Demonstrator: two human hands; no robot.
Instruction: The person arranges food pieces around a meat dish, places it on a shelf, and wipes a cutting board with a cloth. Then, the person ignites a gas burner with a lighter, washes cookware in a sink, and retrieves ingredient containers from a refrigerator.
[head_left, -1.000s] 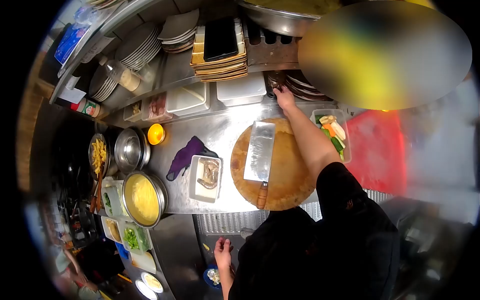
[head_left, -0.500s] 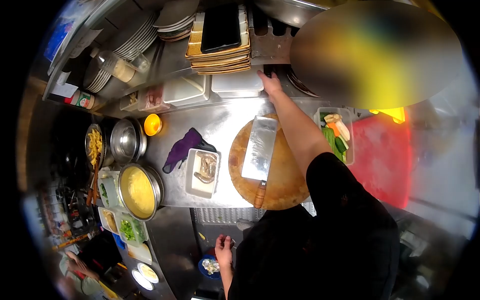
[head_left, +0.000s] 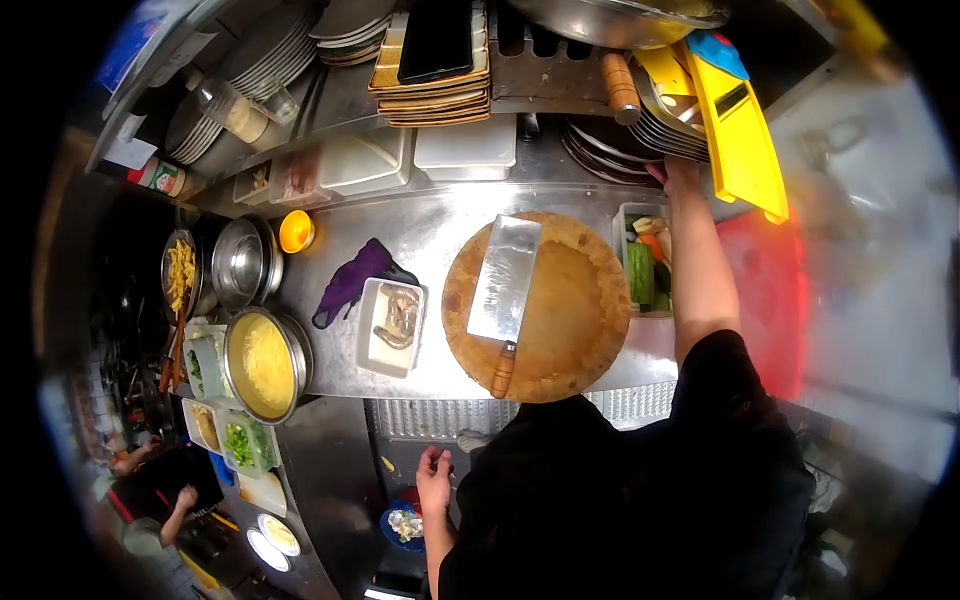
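My right arm reaches out to the shelf, and my right hand (head_left: 682, 175) is at the dark-rimmed plates (head_left: 610, 150) beneath a stack of metal trays (head_left: 668, 130). Most of its fingers are hidden there, so any grip cannot be made out. Low beside my body hangs my left hand (head_left: 433, 482), loosely curled, with nothing visible in it. A cleaver (head_left: 507, 280) with a wooden handle lies flat on the round wooden chopping board (head_left: 575, 310). Left of the board, a white container (head_left: 376, 355) holds what look like raw shrimp.
A tub of cut vegetables (head_left: 640, 275) stands under my right forearm. The yellow slicer (head_left: 740, 140) juts from the shelf. A purple cloth (head_left: 355, 280), an orange cup (head_left: 296, 231) and a bowl of yellow food (head_left: 265, 365) are leftward. Another person's arm (head_left: 180, 512) shows at lower left.
My right hand has moved right along the shelf, from beside the white lidded container to the plates. My left hand stays low. The view has shifted slightly, and the slicer and metal trays now show.
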